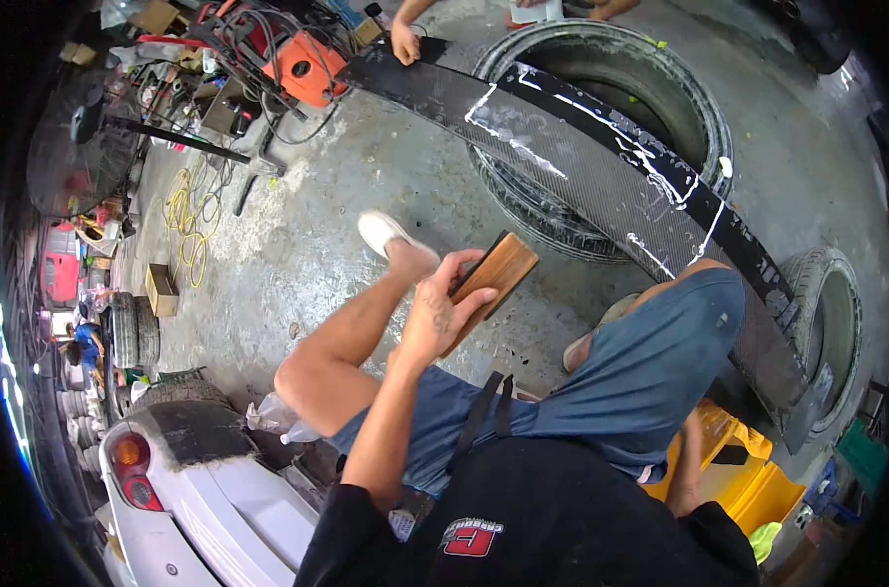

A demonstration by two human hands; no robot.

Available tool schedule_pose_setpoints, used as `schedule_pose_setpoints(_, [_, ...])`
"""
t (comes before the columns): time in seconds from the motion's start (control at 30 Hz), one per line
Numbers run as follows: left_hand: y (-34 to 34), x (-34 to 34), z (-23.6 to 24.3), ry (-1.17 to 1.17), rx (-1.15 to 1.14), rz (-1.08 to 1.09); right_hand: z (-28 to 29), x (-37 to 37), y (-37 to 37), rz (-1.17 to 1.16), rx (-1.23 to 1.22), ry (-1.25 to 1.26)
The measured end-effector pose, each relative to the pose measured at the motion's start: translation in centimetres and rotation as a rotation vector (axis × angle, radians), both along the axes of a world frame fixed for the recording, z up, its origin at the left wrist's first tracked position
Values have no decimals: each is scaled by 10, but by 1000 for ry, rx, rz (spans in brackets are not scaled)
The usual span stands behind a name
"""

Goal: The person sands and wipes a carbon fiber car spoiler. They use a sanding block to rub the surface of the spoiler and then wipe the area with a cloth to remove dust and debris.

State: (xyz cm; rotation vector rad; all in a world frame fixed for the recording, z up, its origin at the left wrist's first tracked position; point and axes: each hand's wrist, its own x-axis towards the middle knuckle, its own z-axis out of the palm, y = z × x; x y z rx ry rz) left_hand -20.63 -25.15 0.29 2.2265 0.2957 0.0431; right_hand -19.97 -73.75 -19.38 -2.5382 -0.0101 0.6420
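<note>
My left hand (442, 305) is raised between my knees, its fingers and thumb wrapped round a wooden sanding block (503, 274). The block is brown and oblong, with a dark layer along one side, and it is tilted up off everything else. Beyond it lies a long black carbon-fibre panel (552, 152) with white, smeared lines on it. The panel rests across a large tyre, and its near right end passes beside my knee. My right forearm (691, 455) reaches down past my thigh, next to a yellow plastic object (748, 479); the hand itself is hidden.
Another person's hand (405, 44) touches the panel's far left end. The large tyre (704, 108) lies under the panel, and a second tyre (836, 333) is at the right. An orange machine (307, 68) stands far left, a yellow hose (182, 220) on the floor, a white car (205, 499) near left.
</note>
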Motion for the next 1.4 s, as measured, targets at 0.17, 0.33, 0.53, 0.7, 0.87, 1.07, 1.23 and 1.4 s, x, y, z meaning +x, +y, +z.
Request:
schedule_pose_setpoints(0.17, [-22, 9, -47, -35, -399, 76, 180, 47, 18, -489, 589, -638])
schedule_pose_setpoints(0.33, [-18, 33, -40, -83, -448, -27, 225, 60, 183, -211, 793, -418])
schedule_pose_setpoints(0.53, [-1, 46, -69, -85, -620, -202, 146, 96, 288, -228, 963, 45])
schedule_pose_setpoints(0.7, [-7, 39, -92, -293, -126, -161, 110, 105, 306, -201, 882, 3])
schedule_pose_setpoints(0.87, [-21, 34, -115, -218, -111, -23, 75, 102, 315, -145, 771, -67])
schedule_pose_setpoints(1.07, [-24, 34, -155, -363, -170, -37, 61, 104, 312, -100, 694, 17])
schedule_pose_setpoints(1.23, [-9, 37, -192, -354, -467, 229, 149, 112, 282, 59, 665, -116])
schedule_pose_setpoints(1.4, [2, 49, -184, -232, -1474, 498, 184, 121, 242, -49, 701, -190])
